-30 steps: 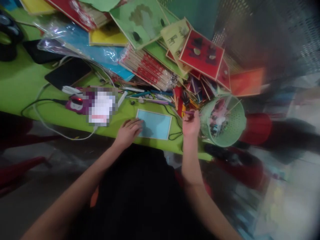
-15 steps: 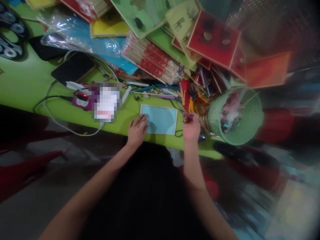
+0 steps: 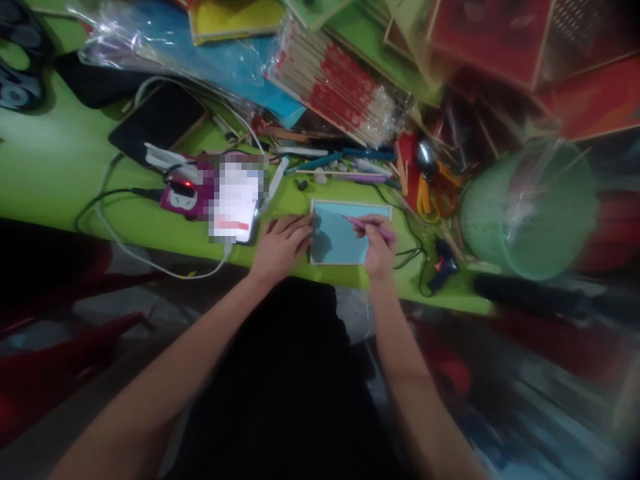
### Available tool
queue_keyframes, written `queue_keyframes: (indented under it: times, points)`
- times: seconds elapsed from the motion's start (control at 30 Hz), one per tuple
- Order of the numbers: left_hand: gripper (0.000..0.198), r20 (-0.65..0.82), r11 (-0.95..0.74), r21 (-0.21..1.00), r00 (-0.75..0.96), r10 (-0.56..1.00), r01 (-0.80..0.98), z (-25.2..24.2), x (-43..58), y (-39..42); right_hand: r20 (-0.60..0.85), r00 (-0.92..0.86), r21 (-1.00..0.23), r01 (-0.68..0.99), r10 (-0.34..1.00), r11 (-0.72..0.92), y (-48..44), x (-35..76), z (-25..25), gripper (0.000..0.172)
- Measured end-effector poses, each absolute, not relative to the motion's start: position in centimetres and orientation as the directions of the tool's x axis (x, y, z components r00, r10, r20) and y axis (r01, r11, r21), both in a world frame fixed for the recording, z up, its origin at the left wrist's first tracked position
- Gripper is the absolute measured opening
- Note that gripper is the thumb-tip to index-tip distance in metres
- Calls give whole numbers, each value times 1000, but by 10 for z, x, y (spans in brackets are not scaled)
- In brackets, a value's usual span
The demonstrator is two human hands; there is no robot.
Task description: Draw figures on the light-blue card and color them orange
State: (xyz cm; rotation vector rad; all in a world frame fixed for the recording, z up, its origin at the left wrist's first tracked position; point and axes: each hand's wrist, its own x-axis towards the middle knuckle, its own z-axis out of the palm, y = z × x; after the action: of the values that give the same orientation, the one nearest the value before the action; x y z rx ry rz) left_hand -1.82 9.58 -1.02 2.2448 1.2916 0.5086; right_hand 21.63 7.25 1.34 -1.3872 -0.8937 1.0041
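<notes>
A light blue panel (image 3: 340,233) with a pale narrow frame lies flat at the front of the green table (image 3: 295,190). My left hand (image 3: 283,245) rests with its fingers stretched out, the fingertips at the panel's left edge. In my right hand (image 3: 379,248) is a pink pen (image 3: 367,227), gripped as for writing, its tip pointing left over the panel. I cannot tell whether the tip touches the surface. To the right of that hand lies a dark glue gun (image 3: 443,267) with a black cord.
A phone (image 3: 235,203) on a white cable stands by a purple power strip (image 3: 187,193) at left. Behind the panel lie pens, sticks and orange-handled scissors (image 3: 430,200). A packet of wooden sticks (image 3: 333,83) lies farther back. A green basket (image 3: 540,213) is at right.
My right hand has moved left with the pink pen, from beside the panel to over it. My left hand stays at the panel's left edge. The whole view has shifted.
</notes>
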Motion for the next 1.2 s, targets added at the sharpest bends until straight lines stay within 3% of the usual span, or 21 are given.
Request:
queue_keyframes:
  times: [0.3,0.5,1.2]
  points:
    - [30,123,-451,572,472,873,685,-13,-16,91,-53,472,-992,76,880,-101,68,208,-6,24]
    - [31,116,-454,572,480,870,683,-13,-16,91,-45,408,-985,133,912,-108,67,206,-2,17]
    - [29,152,-496,529,499,853,688,-10,-17,90,1,371,-969,230,929,-91,69,204,-5,17]
